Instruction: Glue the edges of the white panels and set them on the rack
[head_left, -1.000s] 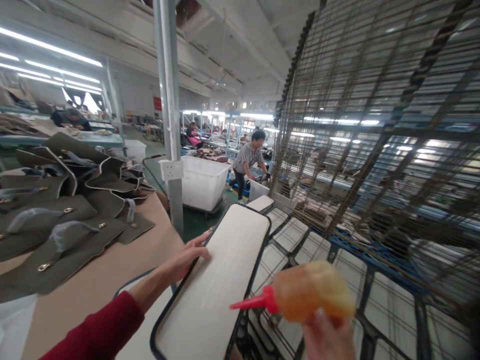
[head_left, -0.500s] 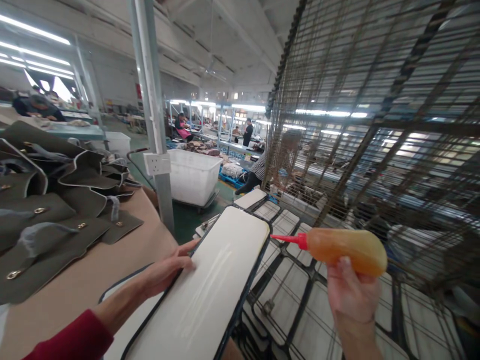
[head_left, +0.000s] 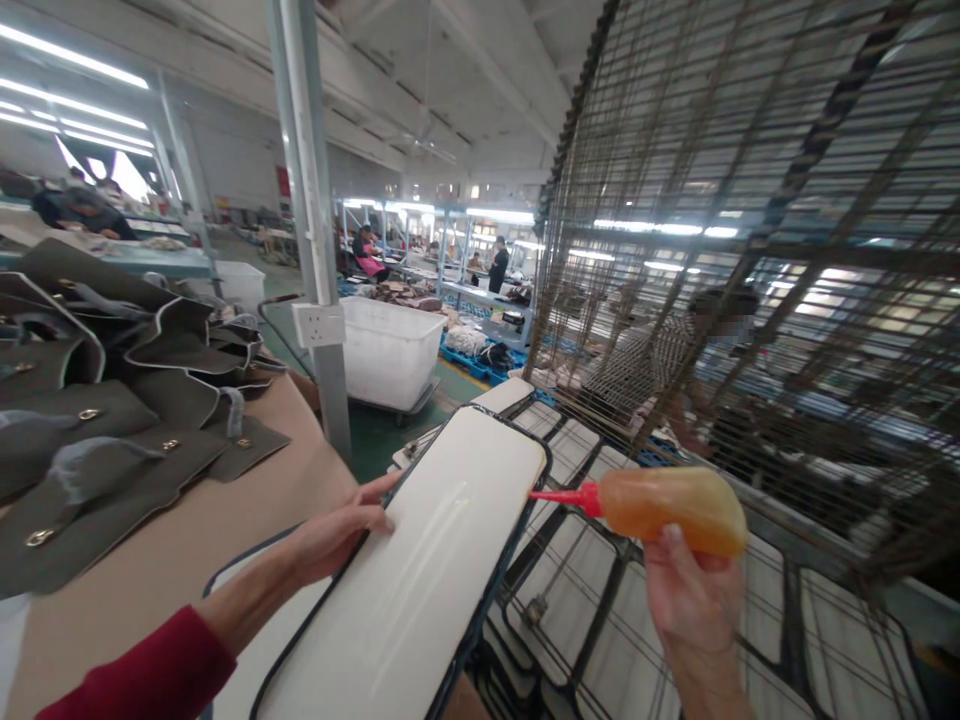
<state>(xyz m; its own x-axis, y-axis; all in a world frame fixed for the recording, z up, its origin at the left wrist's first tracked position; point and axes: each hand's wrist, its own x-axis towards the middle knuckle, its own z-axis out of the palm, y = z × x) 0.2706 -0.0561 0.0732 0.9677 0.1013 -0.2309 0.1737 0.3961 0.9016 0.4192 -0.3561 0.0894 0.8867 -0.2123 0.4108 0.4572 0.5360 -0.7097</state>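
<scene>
My left hand point(head_left: 341, 535) grips the left edge of a long white panel point(head_left: 427, 540) with rounded corners and a dark rim. Its thumb lies on the white face and the other fingers go out of sight beneath. In my right hand point(head_left: 694, 600) is a squeeze bottle point(head_left: 671, 508) of amber liquid, lying almost level. The bottle's red nozzle point(head_left: 566, 497) points left, its tip at the panel's right edge near the upper corner. Wet-looking streaks shine on the panel's face. Another white panel point(head_left: 262, 610) lies under it at the left.
Dark grey-green pieces with metal fittings point(head_left: 112, 470) are heaped on the brown table point(head_left: 202, 590) at left. A metal post point(head_left: 311, 200) and a white bin point(head_left: 390, 350) stand ahead. At right, a wire rack point(head_left: 675, 170) rises above similar panels point(head_left: 622, 620); a person point(head_left: 652, 350) is behind it.
The bottle has moved slightly left and down, its nozzle tip sliding down along the panel's right edge. My left hand keeps its hold. Behind the rack, a person has moved right and straightened up.
</scene>
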